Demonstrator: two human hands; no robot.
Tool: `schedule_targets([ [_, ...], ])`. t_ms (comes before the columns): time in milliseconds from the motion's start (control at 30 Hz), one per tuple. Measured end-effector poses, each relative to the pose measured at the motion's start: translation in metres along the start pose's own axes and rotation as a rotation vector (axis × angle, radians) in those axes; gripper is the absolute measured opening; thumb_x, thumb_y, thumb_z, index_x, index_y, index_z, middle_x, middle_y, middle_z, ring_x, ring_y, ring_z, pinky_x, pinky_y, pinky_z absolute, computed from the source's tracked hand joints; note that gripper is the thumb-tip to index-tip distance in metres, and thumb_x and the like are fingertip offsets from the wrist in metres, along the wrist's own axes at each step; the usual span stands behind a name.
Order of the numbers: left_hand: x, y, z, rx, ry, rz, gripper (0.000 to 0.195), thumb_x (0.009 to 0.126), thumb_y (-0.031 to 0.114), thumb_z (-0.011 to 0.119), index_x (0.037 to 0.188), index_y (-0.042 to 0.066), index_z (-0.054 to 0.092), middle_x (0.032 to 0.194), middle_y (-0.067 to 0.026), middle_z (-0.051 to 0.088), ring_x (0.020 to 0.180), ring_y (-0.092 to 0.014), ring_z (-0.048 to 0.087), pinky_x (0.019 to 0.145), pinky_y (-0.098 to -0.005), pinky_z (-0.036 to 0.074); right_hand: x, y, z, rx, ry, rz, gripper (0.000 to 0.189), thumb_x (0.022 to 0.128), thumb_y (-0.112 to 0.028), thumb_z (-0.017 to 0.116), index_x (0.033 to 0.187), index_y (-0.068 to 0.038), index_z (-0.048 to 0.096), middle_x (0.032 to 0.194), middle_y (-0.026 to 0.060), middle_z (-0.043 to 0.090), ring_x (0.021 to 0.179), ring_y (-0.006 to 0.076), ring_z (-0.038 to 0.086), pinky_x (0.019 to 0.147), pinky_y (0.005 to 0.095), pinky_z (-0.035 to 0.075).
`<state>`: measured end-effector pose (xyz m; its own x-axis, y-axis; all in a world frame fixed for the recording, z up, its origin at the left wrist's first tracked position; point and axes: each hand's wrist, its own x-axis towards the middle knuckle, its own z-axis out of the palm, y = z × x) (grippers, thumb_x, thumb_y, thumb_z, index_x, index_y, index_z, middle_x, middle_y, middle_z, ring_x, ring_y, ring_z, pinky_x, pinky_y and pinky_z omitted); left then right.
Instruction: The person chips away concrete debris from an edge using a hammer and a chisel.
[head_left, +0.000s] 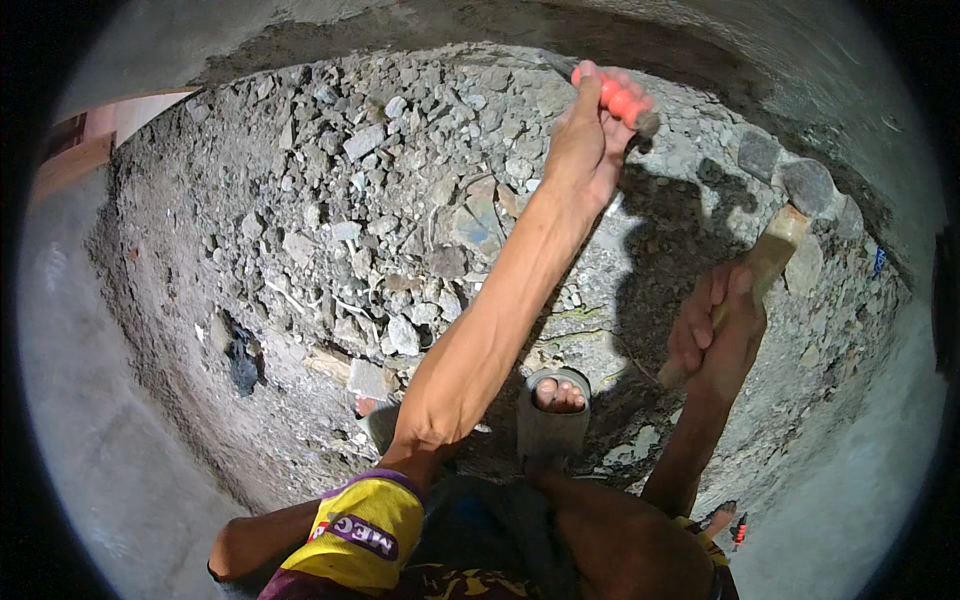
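Observation:
My left hand (592, 135) is closed around the ribbed orange handle (619, 101) of a tool at the upper right. The tool's dark metal end (556, 64) points up and left, close to the foot of the grey wall; its exact kind cannot be told. My right hand (718, 319), lower and further right, grips a pale wooden piece (780, 236), perhaps a handle or short block. Its upper end lies near grey stones (808, 186). The two hands are apart. Below them, my sandalled foot (559, 397) stands on rubble.
Loose stones and rubble (330, 195) cover the ground, enclosed by a curving grey wall (82, 360). A pale block (367, 379) lies near my other foot (365, 406). Another orange-handled tool (741, 531) is at the lower right. Dark debris (244, 364) lies at left.

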<state>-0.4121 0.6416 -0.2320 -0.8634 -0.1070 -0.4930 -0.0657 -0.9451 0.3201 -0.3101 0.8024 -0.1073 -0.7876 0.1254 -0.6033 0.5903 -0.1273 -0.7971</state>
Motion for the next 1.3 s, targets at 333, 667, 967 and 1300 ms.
schedule_targets([
  [333, 0.022, -0.006, 0.020, -0.294, 0.017, 0.066, 0.032, 0.103, 0.038, 0.054, 0.107, 0.008, 0.044, 0.097, -0.0031, 0.053, 0.092, -0.017, 0.059, 0.096, -0.0346, 0.055, -0.016, -0.070, -0.043, 0.200, -0.356, -0.522, 0.024, 0.103, -0.030, 0.047, 0.097, -0.008, 0.053, 0.069, 0.0034, 0.051, 0.047, 0.0111, 0.045, 0.044, 0.0285, 0.042],
  [667, 0.038, -0.005, 0.037, -0.566, 0.074, 0.032, 0.029, 0.103, 0.035, 0.054, 0.093, 0.010, 0.045, 0.082, -0.0012, 0.049, 0.072, -0.015, 0.051, 0.084, -0.0303, 0.058, 0.051, 0.012, 0.016, -0.182, 0.096, -0.676, 0.034, 0.101, -0.039, 0.057, 0.084, -0.010, 0.055, 0.058, -0.0012, 0.048, 0.046, 0.0095, 0.047, 0.041, 0.0244, 0.037],
  [967, 0.028, 0.004, 0.019, -0.453, 0.029, -0.028, 0.026, 0.105, 0.033, 0.050, 0.097, 0.012, 0.038, 0.087, -0.0024, 0.047, 0.081, -0.018, 0.053, 0.092, -0.0341, 0.057, 0.013, -0.063, -0.033, 0.517, -0.547, -0.125, 0.034, 0.101, -0.042, 0.049, 0.088, -0.012, 0.058, 0.062, 0.0001, 0.051, 0.047, 0.0121, 0.046, 0.042, 0.0318, 0.035],
  [1300, 0.026, 0.014, -0.034, -0.393, 0.206, -0.015, 0.030, 0.107, 0.034, 0.046, 0.103, 0.005, 0.055, 0.096, -0.0069, 0.061, 0.091, -0.019, 0.062, 0.086, -0.0326, 0.059, 0.031, 0.061, 0.042, -0.062, -0.265, 0.015, 0.041, 0.101, -0.035, 0.054, 0.067, -0.013, 0.049, 0.053, -0.0036, 0.038, 0.040, 0.0092, 0.038, 0.038, 0.0271, 0.030],
])
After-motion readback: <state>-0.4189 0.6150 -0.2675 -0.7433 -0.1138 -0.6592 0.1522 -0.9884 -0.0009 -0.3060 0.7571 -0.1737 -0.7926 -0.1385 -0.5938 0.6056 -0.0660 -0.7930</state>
